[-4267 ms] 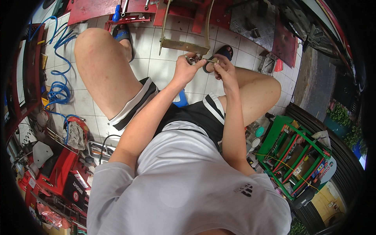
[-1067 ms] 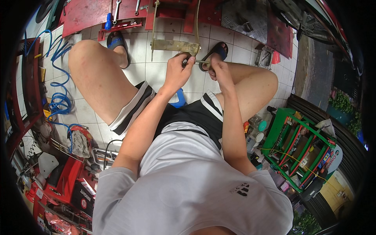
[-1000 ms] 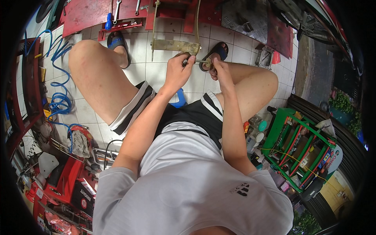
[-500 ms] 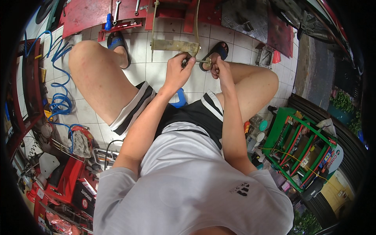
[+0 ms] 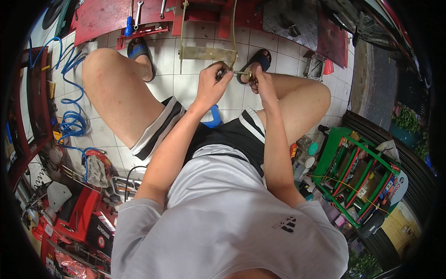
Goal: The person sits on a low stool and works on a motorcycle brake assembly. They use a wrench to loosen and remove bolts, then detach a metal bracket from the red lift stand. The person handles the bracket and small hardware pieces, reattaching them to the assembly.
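Observation:
A metal bolt [image 5: 240, 72] lies roughly level between my hands, just below the corner of a worn metal bracket [image 5: 209, 54]. My left hand [image 5: 212, 86] is closed at the bolt's left end, thumb and fingers pinching round a small dark part. At the other end sits a brass-coloured nut or washer [image 5: 249, 75], too small to tell which. My right hand [image 5: 264, 86] grips that end with curled fingers. The bracket hangs from a red metal frame [image 5: 202, 11] above both hands.
A red bench [image 5: 102, 21] at the far left holds a blue screwdriver [image 5: 128, 26] and wrenches [image 5: 138, 15]. Blue coiled hose [image 5: 72, 122] trails down the left. A green rack [image 5: 332, 148] stands at right. Between my legs is a blue object [image 5: 214, 116] on white tiles.
My right fingers have shifted slightly, and the brass-coloured piece at the bolt's right end shows more of its face. My left hand stays nearly in place.

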Available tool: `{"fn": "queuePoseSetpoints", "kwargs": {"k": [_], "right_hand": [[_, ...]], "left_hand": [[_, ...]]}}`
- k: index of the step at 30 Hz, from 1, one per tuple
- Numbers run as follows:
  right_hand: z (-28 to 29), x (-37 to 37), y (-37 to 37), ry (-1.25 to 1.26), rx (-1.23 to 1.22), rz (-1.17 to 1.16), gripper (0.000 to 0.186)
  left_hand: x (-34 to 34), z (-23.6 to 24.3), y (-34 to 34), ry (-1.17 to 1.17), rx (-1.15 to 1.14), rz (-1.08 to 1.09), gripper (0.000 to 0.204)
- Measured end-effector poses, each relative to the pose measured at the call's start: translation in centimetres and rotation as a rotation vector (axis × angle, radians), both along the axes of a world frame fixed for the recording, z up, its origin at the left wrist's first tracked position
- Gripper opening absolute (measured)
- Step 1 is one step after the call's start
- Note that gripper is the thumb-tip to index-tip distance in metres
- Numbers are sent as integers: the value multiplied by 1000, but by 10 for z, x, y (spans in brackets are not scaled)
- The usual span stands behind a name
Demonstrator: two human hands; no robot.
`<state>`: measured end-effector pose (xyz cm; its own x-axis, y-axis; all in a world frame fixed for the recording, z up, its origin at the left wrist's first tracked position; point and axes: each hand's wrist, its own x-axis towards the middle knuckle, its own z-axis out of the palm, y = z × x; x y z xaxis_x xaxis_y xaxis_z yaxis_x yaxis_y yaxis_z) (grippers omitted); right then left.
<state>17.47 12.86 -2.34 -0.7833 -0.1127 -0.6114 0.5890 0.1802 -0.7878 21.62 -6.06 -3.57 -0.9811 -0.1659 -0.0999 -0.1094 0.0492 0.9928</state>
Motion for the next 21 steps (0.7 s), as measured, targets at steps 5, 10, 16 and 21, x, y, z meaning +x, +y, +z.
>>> {"fn": "queuePoseSetpoints", "kwargs": {"k": [5, 10, 16, 21], "right_hand": [[7, 0, -4, 76, 13, 132, 33], [3, 5, -1, 154, -97, 106, 34], [6, 0, -1, 28, -19, 113, 32], [1, 0, 0, 164, -91, 216, 32]], "left_hand": [[0, 0, 0, 31, 1, 21, 22], [0, -1, 1, 30, 1, 22, 22], [1, -3, 1, 12, 2, 17, 23], [-1, 0, 3, -4, -63, 48, 28]]}}
